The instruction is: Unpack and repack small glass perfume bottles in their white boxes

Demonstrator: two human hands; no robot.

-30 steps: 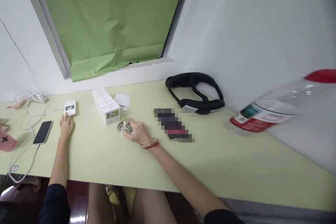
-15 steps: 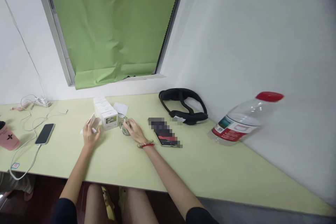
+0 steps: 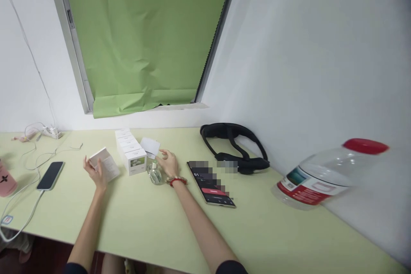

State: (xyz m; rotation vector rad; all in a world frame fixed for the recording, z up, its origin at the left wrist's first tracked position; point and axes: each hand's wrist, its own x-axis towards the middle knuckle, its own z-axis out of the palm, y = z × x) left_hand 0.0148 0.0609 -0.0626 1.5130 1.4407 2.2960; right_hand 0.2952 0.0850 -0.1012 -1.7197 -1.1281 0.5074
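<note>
My left hand [image 3: 96, 173] is closed on a small white carton [image 3: 111, 168], tilted above the table's left part. Right of it stands a row of several white boxes [image 3: 132, 150], the nearest with a green picture on its end. A small clear glass bottle [image 3: 155, 175] with a greenish top sits beside the row. My right hand [image 3: 169, 165] is just right of the bottle, its fingers apart and holding nothing I can see. Its fingertips reach the near edge of white paper pieces [image 3: 150, 145]; whether they touch is unclear.
To the right lie a phone with a lit screen [image 3: 208, 186] and a black head strap [image 3: 239, 158]. A large water bottle [image 3: 321, 182] stands by the wall. At left are a charging phone [image 3: 50, 175], cables, a power strip [image 3: 51, 132] and a pink cup [image 3: 5, 180].
My right hand has let go of the glass bottle and moved toward the paper pieces. The carton in my left hand has turned, showing more of its side. The view has shifted slightly.
</note>
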